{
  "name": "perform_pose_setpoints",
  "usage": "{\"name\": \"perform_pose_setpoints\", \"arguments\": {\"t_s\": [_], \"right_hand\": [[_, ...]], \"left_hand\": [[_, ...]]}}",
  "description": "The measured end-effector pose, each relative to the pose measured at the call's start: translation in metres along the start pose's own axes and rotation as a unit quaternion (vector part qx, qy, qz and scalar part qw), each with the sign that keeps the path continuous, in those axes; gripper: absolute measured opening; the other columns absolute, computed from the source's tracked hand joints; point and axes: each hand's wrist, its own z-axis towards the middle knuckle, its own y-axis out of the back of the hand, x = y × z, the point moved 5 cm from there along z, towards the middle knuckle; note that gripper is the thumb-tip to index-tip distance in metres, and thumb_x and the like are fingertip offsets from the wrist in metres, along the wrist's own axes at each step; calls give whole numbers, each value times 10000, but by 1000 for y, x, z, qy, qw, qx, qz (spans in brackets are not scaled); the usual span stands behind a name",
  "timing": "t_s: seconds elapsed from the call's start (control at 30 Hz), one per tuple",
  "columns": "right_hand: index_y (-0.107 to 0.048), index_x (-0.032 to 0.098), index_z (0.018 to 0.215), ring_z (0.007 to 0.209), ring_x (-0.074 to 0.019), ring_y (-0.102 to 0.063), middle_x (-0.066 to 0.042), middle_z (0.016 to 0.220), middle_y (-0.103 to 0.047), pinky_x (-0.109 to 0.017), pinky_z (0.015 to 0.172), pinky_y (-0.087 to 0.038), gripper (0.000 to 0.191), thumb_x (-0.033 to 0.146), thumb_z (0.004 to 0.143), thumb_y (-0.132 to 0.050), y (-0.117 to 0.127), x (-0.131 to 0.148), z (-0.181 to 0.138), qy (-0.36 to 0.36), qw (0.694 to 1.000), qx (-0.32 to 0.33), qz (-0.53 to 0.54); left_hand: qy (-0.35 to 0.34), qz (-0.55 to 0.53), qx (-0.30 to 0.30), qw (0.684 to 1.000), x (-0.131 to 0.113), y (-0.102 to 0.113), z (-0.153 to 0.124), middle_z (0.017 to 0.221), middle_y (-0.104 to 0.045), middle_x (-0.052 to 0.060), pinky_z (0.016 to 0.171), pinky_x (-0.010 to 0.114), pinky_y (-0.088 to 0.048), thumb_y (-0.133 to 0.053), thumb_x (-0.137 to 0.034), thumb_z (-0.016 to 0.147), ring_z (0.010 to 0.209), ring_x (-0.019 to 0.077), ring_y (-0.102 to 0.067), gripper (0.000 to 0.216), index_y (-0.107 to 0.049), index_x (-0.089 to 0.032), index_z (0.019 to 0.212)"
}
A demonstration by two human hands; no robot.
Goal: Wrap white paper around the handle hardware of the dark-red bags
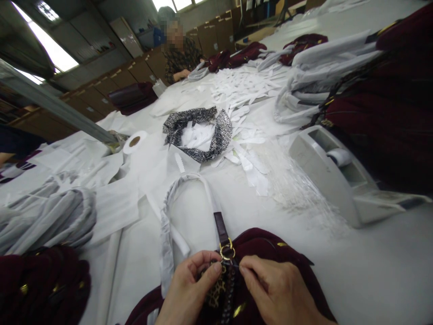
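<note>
A maroon handbag [267,243] lies at the table's near edge. Its handle [206,185], wrapped in white paper, arches away from me and ends in a dark leather tab [221,227] with a gold ring [227,251]. Just below the ring, my left hand [189,286] pinches the top of a leopard-print tag [216,286]. My right hand [279,289], thumb against forefinger, grips a thin dark cord [234,265] on the ring's other side. Between the hands a dark braided tassel [228,295] hangs down over the bag.
A grey tape dispenser [333,176] stands at right, near stacked maroon bags [368,117]. Beyond my bag sits a patterned fabric bin [221,135] of white strips. Wrapped handles [50,216] and a paper roll [135,142] are at left. Across the table, a person [181,54] works.
</note>
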Motion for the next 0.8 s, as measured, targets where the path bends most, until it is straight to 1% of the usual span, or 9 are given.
{"name": "perform_pose_setpoints", "arguments": {"t_s": [0.17,0.33,0.4,0.47,0.6,0.7,0.8], "right_hand": [[-602,215,774,572,-115,-613,5,648,-649,-201,539,-368,230,226,884,-401,-3,-1,-1,9,1000,-16,-15],[-603,217,781,593,-116,-622,13,652,-648,-203,558,-368,228,208,880,-398,-6,-1,-3,7,1000,-13,-5],[-600,217,777,592,-114,-621,15,654,-647,-203,553,-365,231,205,881,-393,-5,0,-3,9,1000,-13,2],[-596,212,763,588,-115,-619,13,650,-643,-205,552,-362,246,199,884,-382,-5,1,-2,19,1000,-11,-1],[-594,202,767,598,-118,-615,-3,654,-641,-207,575,-367,268,186,892,-357,-4,4,2,51,999,-7,-17],[-586,202,765,582,-119,-601,-4,632,-627,-212,572,-358,265,188,896,-356,-6,6,4,71,997,-6,-37],[-590,203,762,545,-121,-571,-4,596,-593,-221,538,-333,274,194,898,-352,-9,8,6,88,994,-9,-69]], "left_hand": [[7,-45,21,999,2,-6,-1,715,-686,61,584,235,-445,-720,-431,629,602,137,-601,382,-634,-124,838],[20,-99,39,994,8,-8,1,682,-676,56,586,237,-441,-774,-390,569,584,131,-599,389,-625,-125,811],[26,-113,43,992,7,-9,0,694,-680,62,597,241,-443,-787,-363,557,593,133,-603,387,-620,-125,812],[30,-119,50,991,3,-10,-2,703,-680,61,618,239,-442,-773,-363,580,617,135,-608,366,-624,-122,812],[42,-121,66,990,-6,-15,-6,674,-662,49,624,234,-430,-680,-423,677,620,126,-588,328,-642,-111,772],[56,-106,66,991,-9,-17,-6,631,-643,44,570,233,-411,-694,-440,651,560,120,-558,342,-631,-113,725],[52,-68,54,995,-12,-12,-3,601,-614,20,532,216,-380,-700,-443,639,525,103,-523,333,-601,-129,692]]}}
